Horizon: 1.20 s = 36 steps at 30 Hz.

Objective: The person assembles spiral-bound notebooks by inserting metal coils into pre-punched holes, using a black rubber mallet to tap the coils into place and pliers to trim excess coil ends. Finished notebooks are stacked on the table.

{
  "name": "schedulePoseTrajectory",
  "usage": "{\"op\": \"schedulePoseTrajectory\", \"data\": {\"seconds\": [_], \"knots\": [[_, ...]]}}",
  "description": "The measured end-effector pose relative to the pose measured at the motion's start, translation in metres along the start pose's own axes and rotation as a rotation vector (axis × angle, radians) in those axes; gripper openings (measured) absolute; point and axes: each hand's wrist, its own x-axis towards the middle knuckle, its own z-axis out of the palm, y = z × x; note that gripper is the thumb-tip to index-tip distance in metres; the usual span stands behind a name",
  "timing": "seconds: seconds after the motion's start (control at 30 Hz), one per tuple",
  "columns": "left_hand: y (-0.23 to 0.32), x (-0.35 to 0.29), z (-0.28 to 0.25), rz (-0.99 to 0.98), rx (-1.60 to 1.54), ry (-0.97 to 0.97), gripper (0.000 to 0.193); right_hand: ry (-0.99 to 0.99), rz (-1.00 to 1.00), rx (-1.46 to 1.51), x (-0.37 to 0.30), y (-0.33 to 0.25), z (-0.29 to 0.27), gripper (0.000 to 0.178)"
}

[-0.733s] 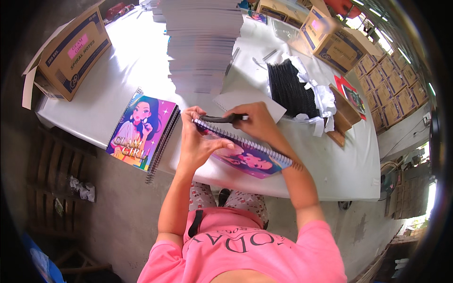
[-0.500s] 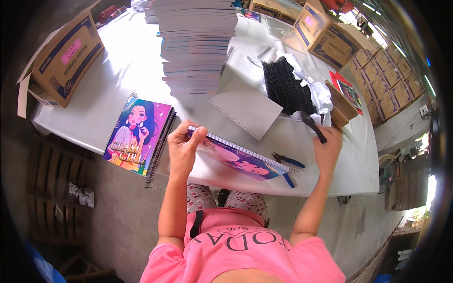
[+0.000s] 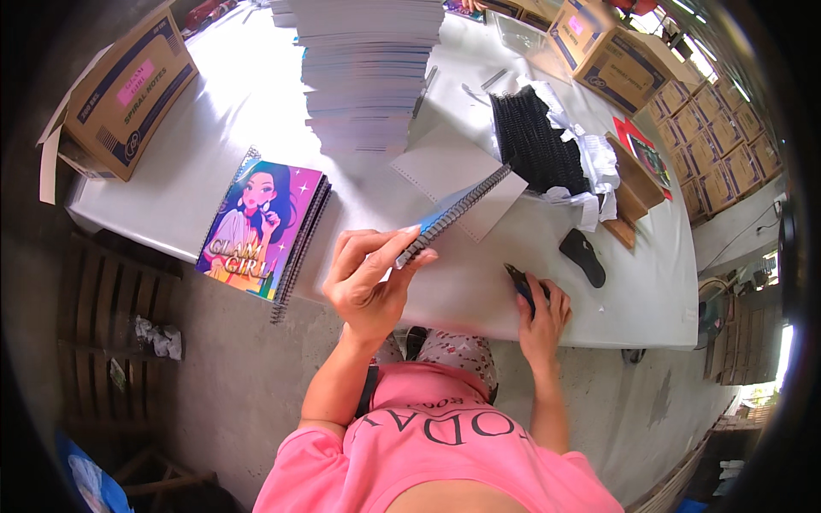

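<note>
A spiral notebook (image 3: 462, 206) is pinched at one end of its coiled spine by the fingers of my left hand (image 3: 369, 278). It stands tilted over the table, spine up, with its cover mostly turned from view. My right hand (image 3: 542, 321) has its fingers round a pair of dark-handled pliers (image 3: 518, 286) near the table's front edge. Beyond that hand lies a flat black piece with rounded ends (image 3: 584, 257); its kind I cannot tell. To the left, spiral notebooks with a purple illustrated cover (image 3: 256, 224) lie stacked at the table edge.
A tall stack of paper (image 3: 369, 81) rises mid-table, with a loose punched sheet (image 3: 445, 158) beside it. Black spiral coils (image 3: 534, 141) lie among white scraps, next to a wooden block (image 3: 633, 192). Cardboard boxes (image 3: 135, 90) stand at left and far right.
My right hand has let go of the black piece, moved toward me and taken the pliers. My left hand has turned the notebook so its far end points up and away.
</note>
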Motion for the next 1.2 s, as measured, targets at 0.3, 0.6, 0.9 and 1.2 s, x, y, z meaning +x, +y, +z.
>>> {"op": "schedulePoseTrajectory", "data": {"seconds": [0.3,0.6,0.9,1.2], "knots": [[0.006,-0.003,0.001,0.117,0.119,0.037,0.041,0.069,-0.401,0.367,0.034,-0.128,-0.073,0.037],[0.0,-0.007,0.002,0.246,0.154,0.068,0.039,-0.504,-0.022,1.046,0.03,-0.124,-0.071,0.039],[-0.001,-0.001,-0.008,-0.094,-0.01,0.253,0.034,-0.148,-0.249,0.366,0.018,-0.088,-0.045,0.04],[0.031,0.009,-0.057,-0.445,-0.509,0.266,0.036,0.262,-0.275,0.163,0.041,-0.045,-0.045,0.067]]}}
